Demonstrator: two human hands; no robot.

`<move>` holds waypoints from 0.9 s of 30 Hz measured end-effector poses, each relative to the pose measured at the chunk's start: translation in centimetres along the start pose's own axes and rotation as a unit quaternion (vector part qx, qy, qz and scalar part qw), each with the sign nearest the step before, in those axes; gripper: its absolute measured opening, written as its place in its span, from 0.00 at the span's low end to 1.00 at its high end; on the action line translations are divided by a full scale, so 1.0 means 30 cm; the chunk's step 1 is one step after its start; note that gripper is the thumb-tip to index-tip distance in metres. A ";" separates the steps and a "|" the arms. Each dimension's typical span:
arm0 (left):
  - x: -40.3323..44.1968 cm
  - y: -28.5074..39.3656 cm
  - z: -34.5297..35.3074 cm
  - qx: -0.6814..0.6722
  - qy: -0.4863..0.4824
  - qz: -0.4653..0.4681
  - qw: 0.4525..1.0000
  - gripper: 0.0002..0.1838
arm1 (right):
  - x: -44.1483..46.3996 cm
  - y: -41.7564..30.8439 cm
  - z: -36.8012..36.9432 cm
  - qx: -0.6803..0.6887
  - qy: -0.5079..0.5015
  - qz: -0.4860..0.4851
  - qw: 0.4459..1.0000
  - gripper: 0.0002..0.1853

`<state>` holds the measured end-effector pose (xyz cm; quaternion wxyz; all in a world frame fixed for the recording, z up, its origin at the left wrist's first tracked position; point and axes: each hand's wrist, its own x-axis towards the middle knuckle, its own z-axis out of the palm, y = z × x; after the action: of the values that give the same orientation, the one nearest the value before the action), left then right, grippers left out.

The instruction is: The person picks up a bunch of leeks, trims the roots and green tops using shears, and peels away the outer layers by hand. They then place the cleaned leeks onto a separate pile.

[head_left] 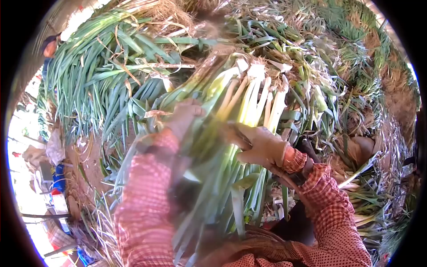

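Observation:
My left hand [184, 116], in a pale glove and smeared by motion, is over the left side of a bunch of leeks [251, 107]. Its fingers are too blurred to show a grip. My right hand [264, 146], also gloved, is closed over the middle of the bunch. A brown stick-like thing [238, 137] shows between its fingers and thumb; a similar length appears below the wrist, and its kind is unclear. White stalks and roots point away from me, while long green leaves [213, 196] run down toward my lap, partly blurred.
A large heap of leeks [111, 66] lies to the left and far side. More leeks [284, 40] and trimmed leaves pile up to the right. Several pale stalks [362, 209] lie at lower right. Another person [49, 49] is at the far left edge, above a blue item [58, 178].

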<state>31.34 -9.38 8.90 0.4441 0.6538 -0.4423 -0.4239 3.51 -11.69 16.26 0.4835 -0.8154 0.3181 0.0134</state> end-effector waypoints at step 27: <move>0.101 -0.784 -0.112 -0.084 0.079 0.098 0.989 0.06 | 0.026 0.073 0.021 0.035 -0.057 -0.014 0.998 0.29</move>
<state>40.04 -6.54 -13.24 0.5700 0.5991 -0.4308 -0.3614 3.16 -12.30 13.96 0.5289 -0.8003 0.2793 0.0420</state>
